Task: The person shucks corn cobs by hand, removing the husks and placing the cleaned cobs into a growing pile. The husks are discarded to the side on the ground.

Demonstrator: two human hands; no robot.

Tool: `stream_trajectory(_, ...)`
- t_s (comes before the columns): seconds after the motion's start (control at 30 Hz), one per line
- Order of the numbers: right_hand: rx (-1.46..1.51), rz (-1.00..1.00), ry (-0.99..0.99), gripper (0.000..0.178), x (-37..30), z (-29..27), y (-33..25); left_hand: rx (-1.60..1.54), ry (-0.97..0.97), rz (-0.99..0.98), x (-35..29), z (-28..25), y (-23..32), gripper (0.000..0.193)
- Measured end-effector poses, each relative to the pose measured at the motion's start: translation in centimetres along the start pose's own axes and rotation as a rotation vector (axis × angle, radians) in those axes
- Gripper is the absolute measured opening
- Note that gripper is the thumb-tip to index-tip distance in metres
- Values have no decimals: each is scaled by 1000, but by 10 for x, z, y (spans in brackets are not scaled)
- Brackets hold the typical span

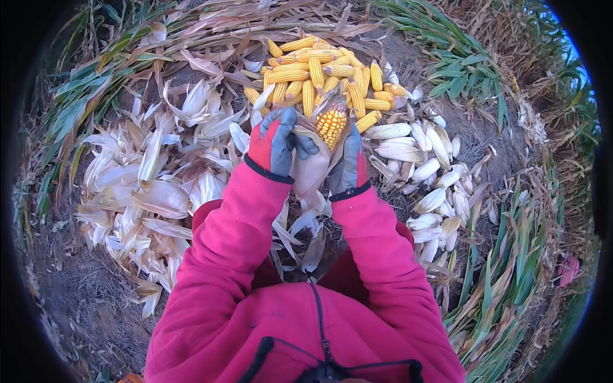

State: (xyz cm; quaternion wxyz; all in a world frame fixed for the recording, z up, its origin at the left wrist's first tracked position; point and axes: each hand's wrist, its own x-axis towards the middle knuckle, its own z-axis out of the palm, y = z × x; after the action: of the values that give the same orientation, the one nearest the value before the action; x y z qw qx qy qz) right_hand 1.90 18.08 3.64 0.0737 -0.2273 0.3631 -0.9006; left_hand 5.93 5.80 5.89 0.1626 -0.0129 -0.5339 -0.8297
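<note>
While our left hand (278, 143) grips loosened husk (311, 171), we note the half-bared corn ear (332, 125) just rightward, long axis running away from us, nearer our right hand (348, 163), which clasps its right side.

The brown ground (96, 300) bears yellow cobs (316, 71), unhusked ears (430, 201), loose husks (163, 198), stalks (488, 309).
</note>
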Motion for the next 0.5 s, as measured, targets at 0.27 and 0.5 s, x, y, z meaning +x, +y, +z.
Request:
stream_trajectory(0.27,103,362,275,39,-2,-63,8,465,-205,212,-18,5,-20,18)
stream_trajectory(0.5,374,438,338,49,19,-57,-12,760,-179,689,-1,30,-10,14)
